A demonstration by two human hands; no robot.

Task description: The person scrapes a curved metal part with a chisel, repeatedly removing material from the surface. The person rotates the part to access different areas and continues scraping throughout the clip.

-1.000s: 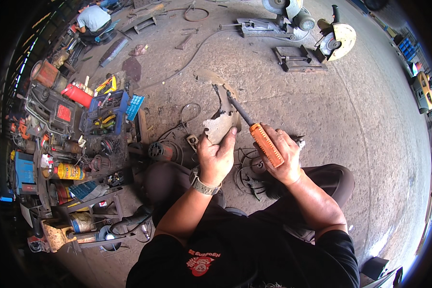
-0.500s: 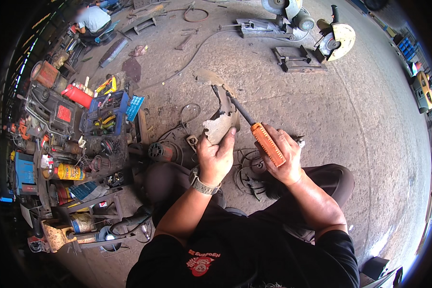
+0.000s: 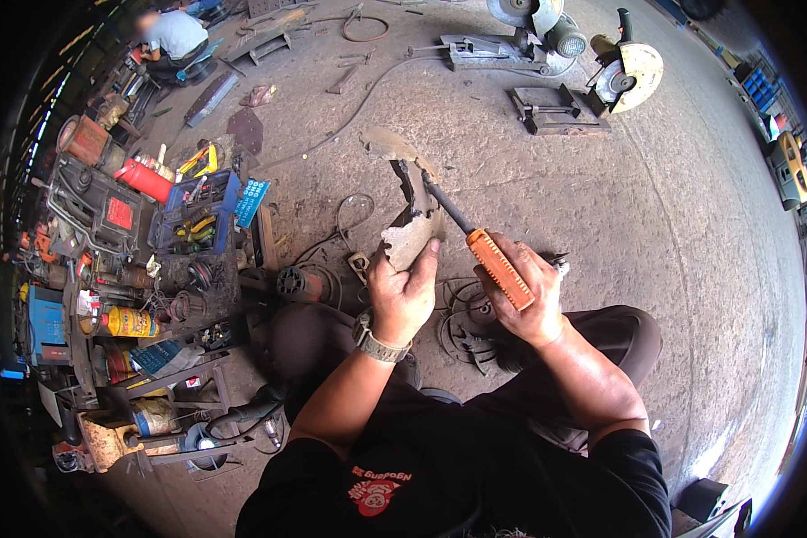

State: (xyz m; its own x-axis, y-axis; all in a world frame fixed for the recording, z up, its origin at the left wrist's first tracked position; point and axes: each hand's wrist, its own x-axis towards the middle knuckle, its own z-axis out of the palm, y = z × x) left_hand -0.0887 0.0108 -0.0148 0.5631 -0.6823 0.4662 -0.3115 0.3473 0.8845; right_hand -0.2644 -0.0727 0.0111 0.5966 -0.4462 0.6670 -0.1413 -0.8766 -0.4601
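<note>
My left hand (image 3: 403,303) is closed on a thin, grey-brown sheet metal piece (image 3: 406,246) with jagged edges. The piece curves away from me, and its far end looks much like the floor in colour. In my right hand (image 3: 536,300) is a tool with an orange ribbed handle (image 3: 500,267) and a dark, straight shaft (image 3: 451,208). The shaft's far end meets the metal's ragged edge; whether it is touching or just over it I cannot tell. A small silvery thing (image 3: 561,266) shows beside my right fingers, its kind unclear.
Left of me stand a blue toolbox (image 3: 233,202), a red cylinder (image 3: 143,179), a yellow can (image 3: 131,321) and other tools. A reddish power tool (image 3: 299,283) with cable lies by my left knee. A cut-off saw (image 3: 632,79) stands far right. Another person (image 3: 177,38) crouches far left.
The tool's shaft has shifted slightly toward me along the metal's edge. The sheet metal piece has tilted a little; both hands keep their hold and nearly the same place.
</note>
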